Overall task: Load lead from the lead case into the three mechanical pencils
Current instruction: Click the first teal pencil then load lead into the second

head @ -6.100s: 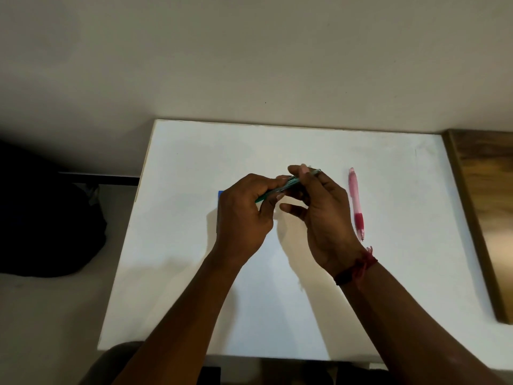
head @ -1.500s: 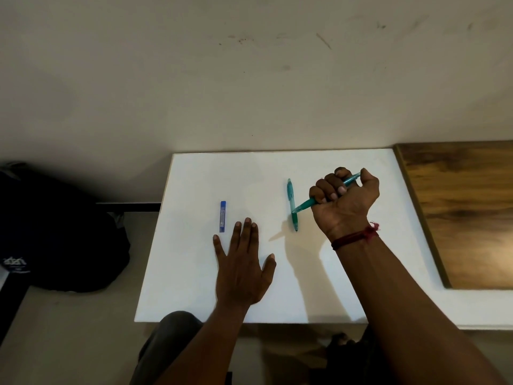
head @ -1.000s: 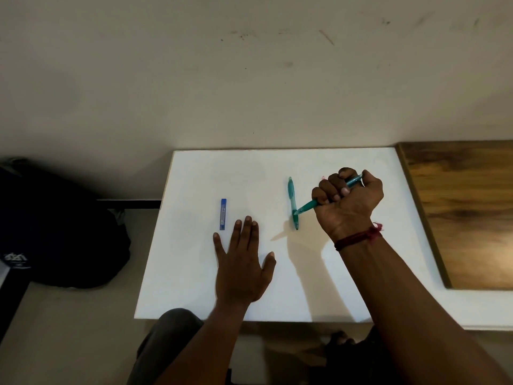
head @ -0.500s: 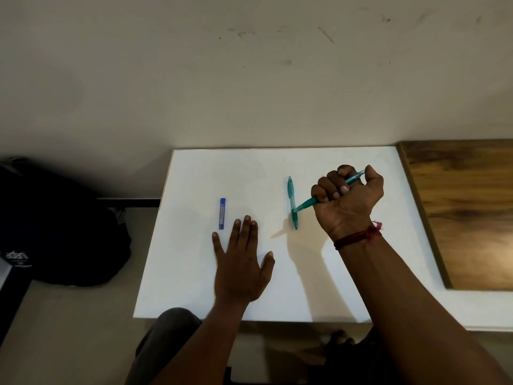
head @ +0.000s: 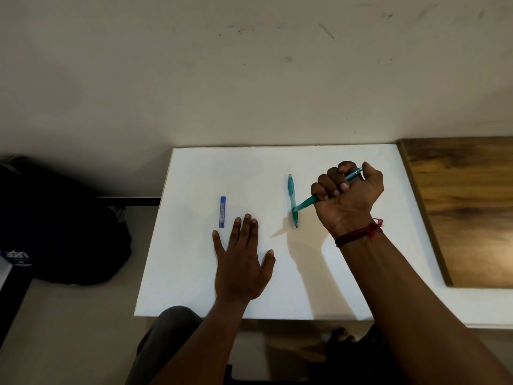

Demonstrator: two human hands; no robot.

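Note:
My right hand (head: 348, 195) is closed in a fist round a teal mechanical pencil (head: 305, 202), thumb over its top end, tip pointing down-left. That tip hangs over or touches a second teal pencil (head: 293, 200) lying lengthwise on the white table (head: 194, 273). The blue lead case (head: 222, 212) lies flat to the left. Just below and right of the case, my left hand (head: 240, 262) rests flat on the table with fingers straight. The pink pencil is hidden or out of view.
A wooden board (head: 466, 207) lies along the table's right side. A dark bag (head: 55, 223) sits on the floor to the left. The wall rises directly behind the table's far edge.
Six seconds ago both hands worked on a teal pencil in mid-air. Over the last 1.5 s my right thumb shifts slightly on the pencil's top; the left hand stays flat.

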